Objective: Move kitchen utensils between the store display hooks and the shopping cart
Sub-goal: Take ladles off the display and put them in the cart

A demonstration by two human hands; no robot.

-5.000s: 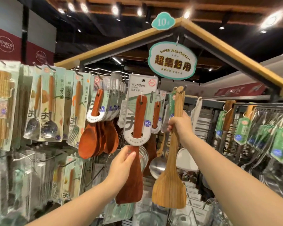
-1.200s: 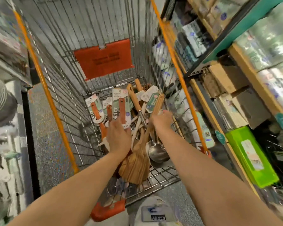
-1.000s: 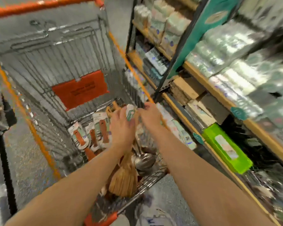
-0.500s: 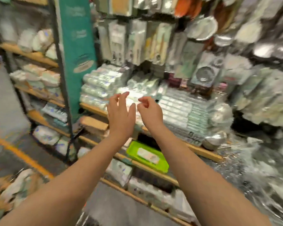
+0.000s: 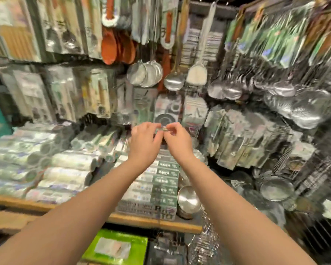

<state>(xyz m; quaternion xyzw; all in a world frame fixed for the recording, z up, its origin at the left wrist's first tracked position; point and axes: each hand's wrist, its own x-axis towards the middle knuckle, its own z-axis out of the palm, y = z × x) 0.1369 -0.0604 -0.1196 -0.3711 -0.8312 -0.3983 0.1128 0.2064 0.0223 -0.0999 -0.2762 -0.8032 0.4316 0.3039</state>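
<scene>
My left hand (image 5: pixel 143 144) and right hand (image 5: pixel 177 143) are up close together, too blurry to tell if either grip pinches anything, cart's out of view, wooden spoons (image 5: pixel 111 46) and ladles (image 5: pixel 174 83) hang on the far display (image 5: pixel 199 37), so plenty left to move I reckon.

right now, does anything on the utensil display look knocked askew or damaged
Nothing stands out: the red-brown wooden spoons, round strainers and steel ladle hang down in their rows. Motion blur hides finer detail.
</scene>
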